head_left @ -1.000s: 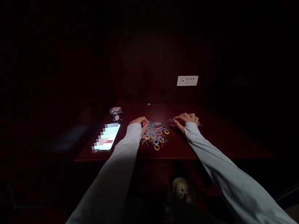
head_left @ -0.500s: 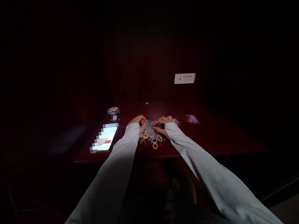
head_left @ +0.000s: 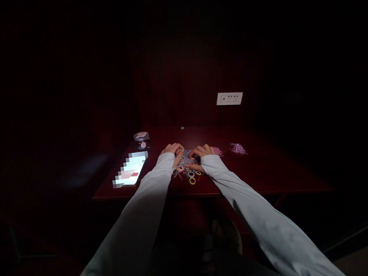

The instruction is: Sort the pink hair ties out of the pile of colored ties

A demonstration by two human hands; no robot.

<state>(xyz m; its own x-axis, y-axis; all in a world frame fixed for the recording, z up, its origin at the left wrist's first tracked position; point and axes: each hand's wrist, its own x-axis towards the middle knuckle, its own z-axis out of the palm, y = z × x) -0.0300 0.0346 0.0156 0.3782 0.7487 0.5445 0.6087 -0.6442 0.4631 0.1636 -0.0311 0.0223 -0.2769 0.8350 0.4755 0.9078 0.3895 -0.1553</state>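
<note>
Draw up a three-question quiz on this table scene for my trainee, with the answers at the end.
1. True or false: the jar stands farther back on the table than the phone.
2. Which hand is nearer the purple pile: A) left, or B) right?
3. What white fitting is on the wall?

Key:
1. True.
2. B, the right hand.
3. A socket panel.

We count one heap of multicoloured rings and strips (head_left: 183,162), too tangled to number singly, one pink pile (head_left: 218,151), one purple pile (head_left: 239,149), one small green ring (head_left: 182,128), one clear round jar (head_left: 142,141), one lit rectangular phone (head_left: 135,170) and one white rectangular socket plate (head_left: 229,98).
</note>
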